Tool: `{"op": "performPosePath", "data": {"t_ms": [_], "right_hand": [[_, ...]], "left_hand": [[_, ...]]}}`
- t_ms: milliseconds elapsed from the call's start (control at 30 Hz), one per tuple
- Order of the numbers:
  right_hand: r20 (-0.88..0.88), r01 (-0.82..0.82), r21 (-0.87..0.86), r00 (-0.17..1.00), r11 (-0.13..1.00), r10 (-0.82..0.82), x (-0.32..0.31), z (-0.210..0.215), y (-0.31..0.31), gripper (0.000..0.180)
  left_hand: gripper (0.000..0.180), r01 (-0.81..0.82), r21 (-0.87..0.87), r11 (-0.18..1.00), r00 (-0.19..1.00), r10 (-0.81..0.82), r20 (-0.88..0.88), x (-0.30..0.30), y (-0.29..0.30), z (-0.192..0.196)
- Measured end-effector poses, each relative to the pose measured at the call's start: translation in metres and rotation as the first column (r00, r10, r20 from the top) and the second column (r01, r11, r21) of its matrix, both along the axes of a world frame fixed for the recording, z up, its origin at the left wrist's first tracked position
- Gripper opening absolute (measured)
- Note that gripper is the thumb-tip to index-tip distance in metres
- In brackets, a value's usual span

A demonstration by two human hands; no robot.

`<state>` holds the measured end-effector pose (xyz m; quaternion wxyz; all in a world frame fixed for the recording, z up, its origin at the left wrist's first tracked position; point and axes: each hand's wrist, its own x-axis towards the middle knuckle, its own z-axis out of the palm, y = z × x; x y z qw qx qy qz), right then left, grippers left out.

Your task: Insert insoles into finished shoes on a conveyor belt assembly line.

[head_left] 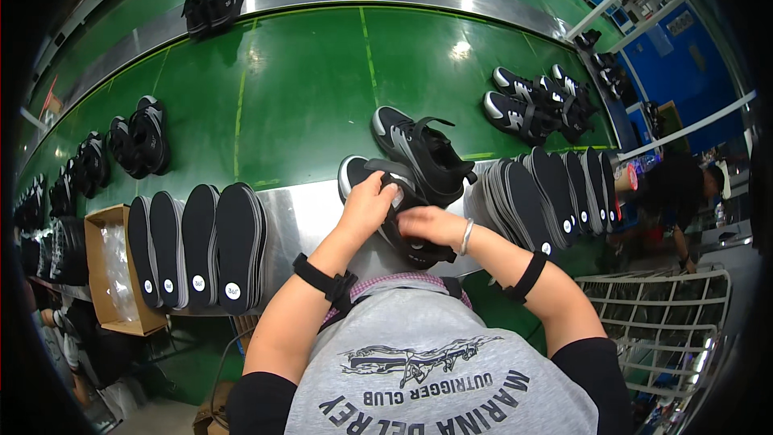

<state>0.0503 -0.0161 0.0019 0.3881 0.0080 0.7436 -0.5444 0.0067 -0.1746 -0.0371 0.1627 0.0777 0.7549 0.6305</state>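
A black sneaker [350, 178] with a pale toe edge stands at the near metal edge of the bench, right in front of me. My left hand [370, 203] is closed on the upper of this sneaker, near its strap and tongue. Over the shoe's opening is my right hand [431, 226], its fingertips inside or just above it; they are blurred, and I cannot tell what they hold. A second black sneaker [425, 153] stands just beyond, close against the first, its strap sticking up loose.
Stacked insoles [216, 246] stand left of me, beside a cardboard box [151, 318] with clear plastic inside. More insole stacks [515, 201] are on the right. Several sneakers [523, 113] sit on the green bench [306, 89]. A white wire rack [668, 306] and another person [684, 193] are at the right.
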Motion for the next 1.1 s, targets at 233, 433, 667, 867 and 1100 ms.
{"op": "performPosePath", "data": {"t_ms": [233,433,667,867,1100], "right_hand": [[0.128,0.479,-0.03,0.872,0.877,-0.472,-0.004,0.0,-0.014,0.028],[0.067,0.353,-0.445,0.93,0.823,-0.362,0.004,0.018,-0.008,0.018],[-0.427,0.173,-0.133,0.878,0.976,-0.214,0.015,0.056,-0.005,0.016],[-0.809,0.157,0.344,0.549,0.926,0.207,-0.024,0.052,0.006,0.018],[-0.538,0.27,0.809,0.696,0.521,0.475,-0.039,0.027,0.062,0.028]], "left_hand": [[0.017,0.072,0.004,0.997,0.993,-0.072,0.097,0.002,-0.003,0.019],[0.024,-0.101,-0.201,0.974,0.979,0.062,-0.194,-0.017,-0.047,0.035],[0.044,-0.257,-0.131,0.957,0.715,0.097,-0.692,0.038,-0.034,0.084],[0.018,-0.118,0.043,0.992,0.978,0.123,-0.17,0.058,-0.112,0.098],[0.036,-0.661,-0.732,-0.166,0.58,0.506,-0.638,0.056,-0.413,0.062]]}}
